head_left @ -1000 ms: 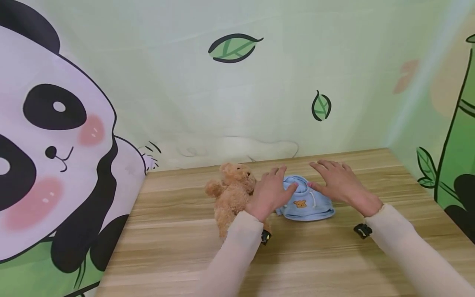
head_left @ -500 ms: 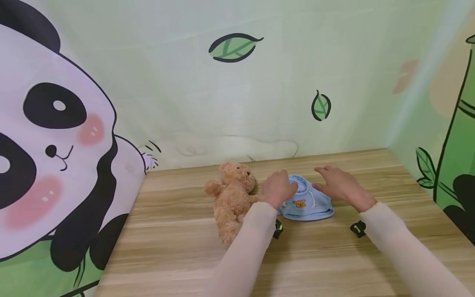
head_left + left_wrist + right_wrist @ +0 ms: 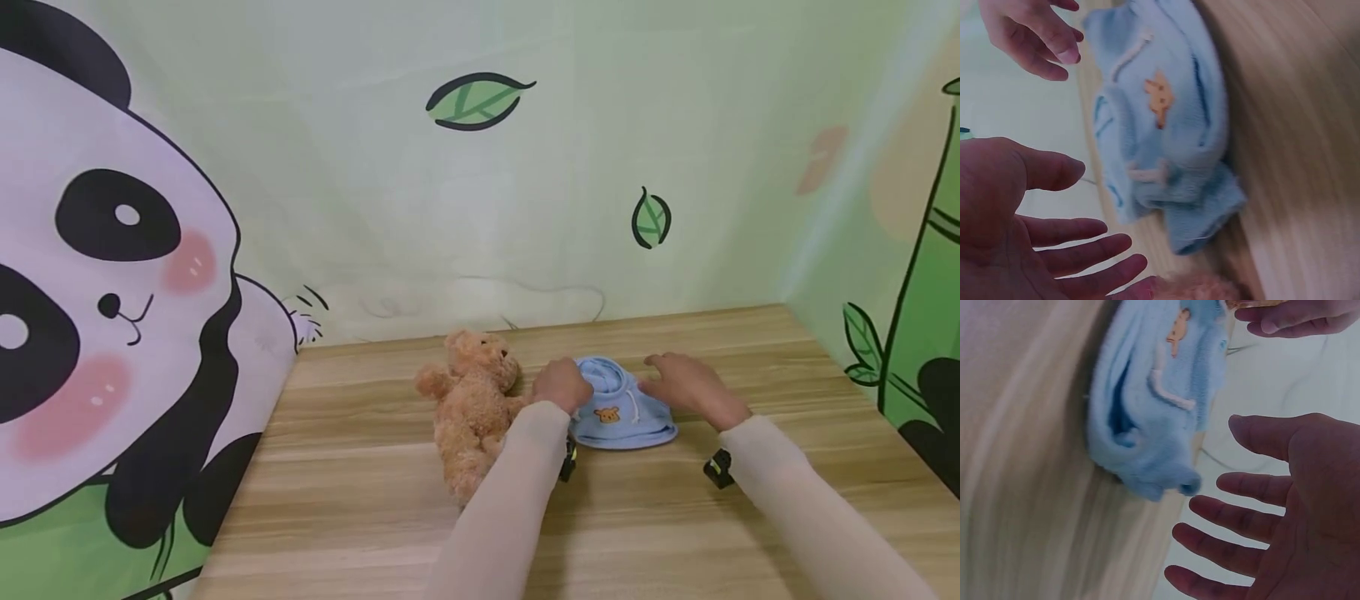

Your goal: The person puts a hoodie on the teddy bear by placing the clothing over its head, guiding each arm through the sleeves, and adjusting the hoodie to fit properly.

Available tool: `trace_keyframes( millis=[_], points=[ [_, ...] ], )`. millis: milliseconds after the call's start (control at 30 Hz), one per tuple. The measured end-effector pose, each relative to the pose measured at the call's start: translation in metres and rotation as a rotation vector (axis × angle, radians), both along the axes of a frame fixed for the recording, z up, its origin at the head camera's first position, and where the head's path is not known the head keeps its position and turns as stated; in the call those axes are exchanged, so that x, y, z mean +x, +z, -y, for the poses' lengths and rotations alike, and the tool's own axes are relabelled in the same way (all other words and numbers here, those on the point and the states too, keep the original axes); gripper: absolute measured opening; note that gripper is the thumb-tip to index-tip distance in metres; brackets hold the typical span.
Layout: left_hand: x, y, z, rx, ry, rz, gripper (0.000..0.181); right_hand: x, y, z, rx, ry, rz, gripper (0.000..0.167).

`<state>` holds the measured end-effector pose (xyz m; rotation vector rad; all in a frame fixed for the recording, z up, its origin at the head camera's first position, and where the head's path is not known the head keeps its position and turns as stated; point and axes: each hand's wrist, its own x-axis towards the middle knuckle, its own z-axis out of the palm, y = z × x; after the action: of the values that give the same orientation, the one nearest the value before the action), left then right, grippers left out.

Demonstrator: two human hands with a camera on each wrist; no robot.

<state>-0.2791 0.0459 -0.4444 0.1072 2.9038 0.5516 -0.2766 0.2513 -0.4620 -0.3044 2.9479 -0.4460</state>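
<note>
A small light-blue hoodie [image 3: 624, 427] with an orange bear patch and white drawstrings lies on the wooden table. On its left side is my left hand [image 3: 562, 384]; in the left wrist view that hand [image 3: 997, 212] has its fingers spread, apart from the cloth. Close to the hoodie's right side is my right hand [image 3: 692, 387], whose fingers look straight and spaced in the right wrist view, with the sleeve just beyond their tips. A brown plush teddy bear [image 3: 471, 417] lies on its back left of the hoodie, partly behind my left forearm.
The table [image 3: 352, 483] has pale wood grain and meets a printed fabric backdrop [image 3: 360, 183] at its far edge. Another backdrop panel with a large panda [image 3: 247, 333] stands at the left. Black wrist devices [image 3: 718, 469] sit under both cuffs.
My left hand has moved right and down from over the bear to the hoodie's left side. My right hand has lowered slightly, to the hoodie's right. Hoodie and bear stay in place.
</note>
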Motion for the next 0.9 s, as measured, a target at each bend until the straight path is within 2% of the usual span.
trace_keyframes(
  millis=[267,467,633,800,900],
  points=[
    [-0.001,-0.015,0.0,0.008,0.026,0.004,0.015,-0.003,-0.016,0.0,-0.058,0.015,0.049,0.056],
    [-0.001,-0.017,-0.005,-0.064,-0.032,-0.027,0.016,-0.003,-0.022,0.0,-0.092,-0.016,0.054,0.054],
    [-0.004,-0.027,-0.009,-0.116,-0.023,-0.075,0.02,-0.006,-0.027,-0.002,-0.098,-0.024,0.04,0.049],
    [-0.008,-0.034,-0.01,-0.1,0.036,-0.045,0.023,-0.009,-0.031,0.0,-0.121,-0.032,0.036,0.039],
    [-0.008,-0.033,-0.01,-0.117,0.037,0.0,0.024,-0.008,-0.032,0.001,-0.131,-0.036,0.033,0.035]
  ],
)
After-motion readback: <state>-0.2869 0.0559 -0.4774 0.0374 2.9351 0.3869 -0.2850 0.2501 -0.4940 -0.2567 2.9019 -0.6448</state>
